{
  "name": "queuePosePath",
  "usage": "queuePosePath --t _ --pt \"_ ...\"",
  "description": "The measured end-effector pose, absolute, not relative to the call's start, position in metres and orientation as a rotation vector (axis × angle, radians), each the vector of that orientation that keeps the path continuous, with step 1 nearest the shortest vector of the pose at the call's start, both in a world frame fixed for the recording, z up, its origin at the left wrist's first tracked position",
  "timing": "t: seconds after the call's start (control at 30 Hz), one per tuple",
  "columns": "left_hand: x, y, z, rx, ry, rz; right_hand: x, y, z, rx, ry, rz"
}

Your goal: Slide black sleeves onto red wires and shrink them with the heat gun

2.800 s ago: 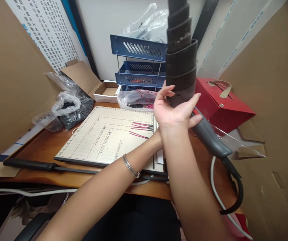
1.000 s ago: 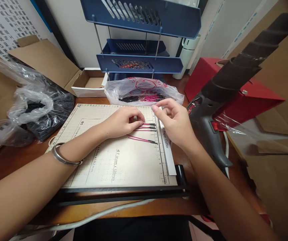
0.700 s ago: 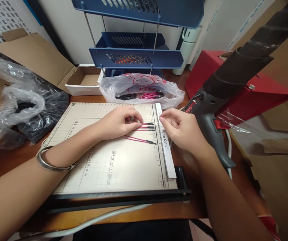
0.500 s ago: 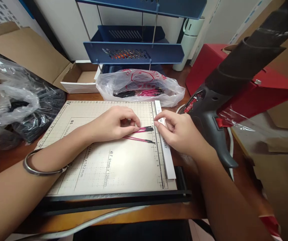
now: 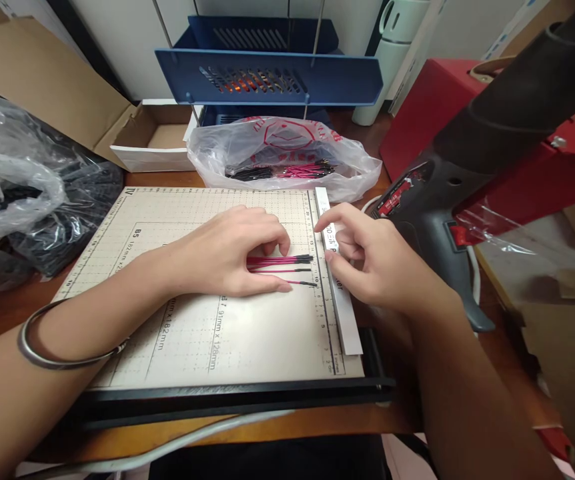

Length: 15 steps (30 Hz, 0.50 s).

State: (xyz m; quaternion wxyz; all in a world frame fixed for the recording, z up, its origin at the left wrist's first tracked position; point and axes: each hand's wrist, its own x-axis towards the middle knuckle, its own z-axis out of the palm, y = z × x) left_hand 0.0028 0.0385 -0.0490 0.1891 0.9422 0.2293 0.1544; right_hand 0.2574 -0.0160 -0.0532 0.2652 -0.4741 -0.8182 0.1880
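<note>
On the cream gridded cutter board (image 5: pixel 262 340) lie several thin pink-red wires (image 5: pixel 280 260) with black ends pointing right. My left hand (image 5: pixel 237 250) rests over them, thumb and fingers apart, the wires passing between thumb and fingertips; their left ends are hidden under the palm. My right hand (image 5: pixel 367 257) hovers at the white strip (image 5: pixel 350 327) along the board's right side, thumb and index finger apart with nothing between them. A single wire lies by my left thumb tip, below the others.
Behind the board, a clear plastic bag (image 5: pixel 352 163) holds more black and pink wires. A blue rack (image 5: pixel 340 80), white-edged box (image 5: pixel 150 160) and pale bottle (image 5: pixel 377 83) stand farther back. Dark plastic bags (image 5: pixel 62 220) are left; a grey heat gun (image 5: pixel 420 233) and red box (image 5: pixel 412 113) are right.
My left thumb and fingers have spread apart, and the wires show more between them. My right thumb and index finger have opened wider. The view has tilted down slightly.
</note>
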Motion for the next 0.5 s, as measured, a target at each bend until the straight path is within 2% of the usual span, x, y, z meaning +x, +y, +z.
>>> queuePosePath --t 0.5 --pt "-0.0028 0.0392 -0.0429 2.580 0.545 0.412 0.2514 -0.0182 -0.0524 -1.261 -2.326 0.425"
